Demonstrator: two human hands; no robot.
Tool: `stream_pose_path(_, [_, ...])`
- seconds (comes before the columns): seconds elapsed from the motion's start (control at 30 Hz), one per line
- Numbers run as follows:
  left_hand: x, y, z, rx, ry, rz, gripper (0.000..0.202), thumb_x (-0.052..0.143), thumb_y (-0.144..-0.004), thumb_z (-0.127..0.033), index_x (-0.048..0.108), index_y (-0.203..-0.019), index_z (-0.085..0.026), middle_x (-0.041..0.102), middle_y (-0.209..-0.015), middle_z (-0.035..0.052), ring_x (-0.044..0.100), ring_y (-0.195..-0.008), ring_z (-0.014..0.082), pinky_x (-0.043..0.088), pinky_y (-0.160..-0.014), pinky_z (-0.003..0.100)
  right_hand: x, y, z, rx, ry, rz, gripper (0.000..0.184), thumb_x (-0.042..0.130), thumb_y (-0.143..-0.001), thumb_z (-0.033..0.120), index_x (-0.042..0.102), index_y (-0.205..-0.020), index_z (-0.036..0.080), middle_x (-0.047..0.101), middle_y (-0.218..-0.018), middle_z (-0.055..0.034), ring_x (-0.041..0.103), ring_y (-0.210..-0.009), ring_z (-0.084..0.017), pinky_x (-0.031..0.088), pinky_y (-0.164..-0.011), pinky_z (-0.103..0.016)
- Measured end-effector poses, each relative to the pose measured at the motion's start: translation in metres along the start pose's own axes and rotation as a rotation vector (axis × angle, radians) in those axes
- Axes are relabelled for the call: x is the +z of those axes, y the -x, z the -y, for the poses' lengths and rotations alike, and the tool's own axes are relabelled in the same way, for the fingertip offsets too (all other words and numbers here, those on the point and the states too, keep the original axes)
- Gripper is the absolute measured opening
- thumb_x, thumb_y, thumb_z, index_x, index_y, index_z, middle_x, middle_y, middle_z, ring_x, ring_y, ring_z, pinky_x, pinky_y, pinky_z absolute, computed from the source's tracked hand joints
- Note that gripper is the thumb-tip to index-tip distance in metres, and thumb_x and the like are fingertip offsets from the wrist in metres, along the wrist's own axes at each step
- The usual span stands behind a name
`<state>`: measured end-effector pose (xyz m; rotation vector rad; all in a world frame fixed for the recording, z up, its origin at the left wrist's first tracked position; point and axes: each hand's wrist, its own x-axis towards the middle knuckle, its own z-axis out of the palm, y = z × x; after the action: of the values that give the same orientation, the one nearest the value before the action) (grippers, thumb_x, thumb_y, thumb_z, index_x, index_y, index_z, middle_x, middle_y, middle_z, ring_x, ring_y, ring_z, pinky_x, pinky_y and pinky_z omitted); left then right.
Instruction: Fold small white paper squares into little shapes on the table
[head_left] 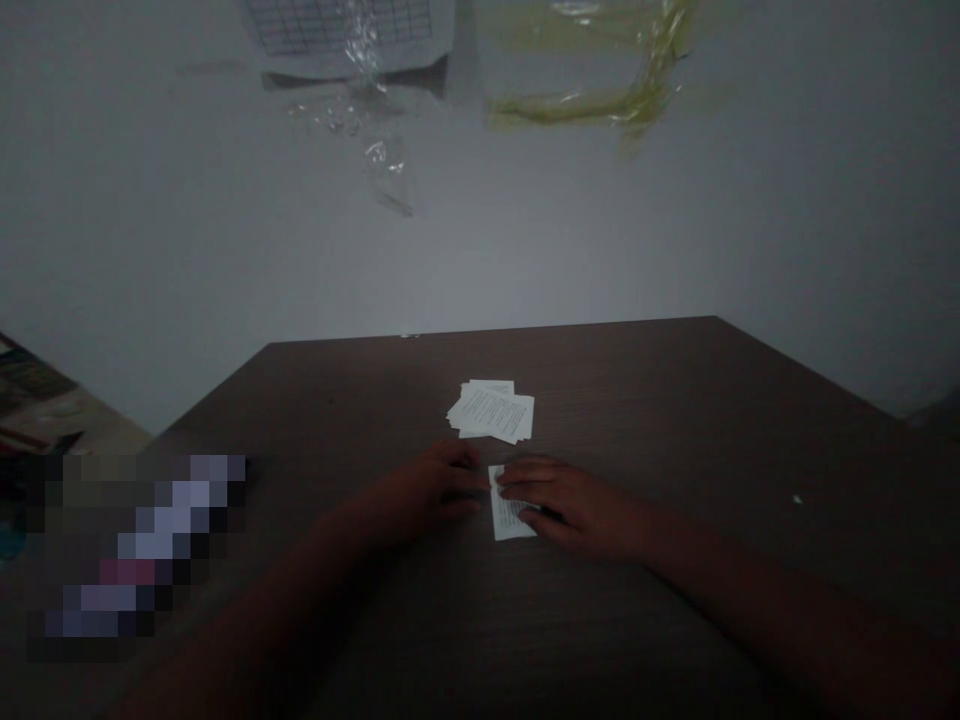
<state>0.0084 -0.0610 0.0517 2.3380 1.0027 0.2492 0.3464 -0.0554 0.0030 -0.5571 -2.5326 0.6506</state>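
Wall (525,240): pale, filling the upper frame, with crinkled clear tape at upper left and yellow tape at upper right.
Surface (360,400): dark wood-look top, running from the frame's centre down to the bottom edge.
Right hand (566,505): just right of lower centre, grip open, fingers laid flat over the slip.
Left hand (442,485): left of it, grip loose and open; in this dimness I can't be sure its fingertips touch the slip.
Paper pile (499,410): printed sheets, fanned unevenly, just below centre.
Slip (506,518): printed, below the pile, partly covered by the right hand.
White fleck (797,499): lower right.
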Motion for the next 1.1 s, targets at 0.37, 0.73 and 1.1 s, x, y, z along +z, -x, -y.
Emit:
stream_pose_path(0.37, [-0.002, 0.002, -0.004, -0.020, -0.005, -0.005, 0.026, 0.078, -0.118, -0.026, 0.099, -0.134, -0.027, 0.081, -0.171, 0.0095, 0.074, -0.163, 0.0390, 0.053, -0.149, 0.050, 0.002, -0.001, -0.004, -0.039, 0.035, 0.014, 0.041, 0.070, -0.134, 0.035, 0.087, -0.169, 0.023, 0.088, -0.172, -0.0188, 0.080, -0.167, -0.033, 0.062, -0.147, -0.056])
stream_pose_path(0.73, [0.015, -0.006, 0.004, -0.067, -0.023, -0.116, 0.034, 0.083, -0.119, -0.029, 0.090, -0.152, -0.029, 0.082, -0.167, 0.0119, 0.078, -0.157, 0.0384, 0.061, -0.145, 0.056, -0.002, -0.004, 0.002, 0.001, -0.008, 0.048, 0.042, 0.068, -0.135, 0.037, 0.087, -0.170, 0.023, 0.086, -0.176, -0.0200, 0.078, -0.170, -0.037, 0.058, -0.150, -0.063])
stream_pose_path(1.1, [0.019, -0.007, -0.009, -0.116, -0.020, -0.164, 0.035, 0.096, -0.111, -0.029, 0.094, -0.146, -0.029, 0.083, -0.165, 0.0117, 0.079, -0.159, 0.0406, 0.062, -0.144, 0.057, -0.001, -0.003, 0.002, -0.006, 0.017, 0.047, 0.042, 0.066, -0.136, 0.037, 0.086, -0.170, 0.023, 0.085, -0.176, -0.0198, 0.077, -0.171, -0.035, 0.059, -0.149, -0.060])
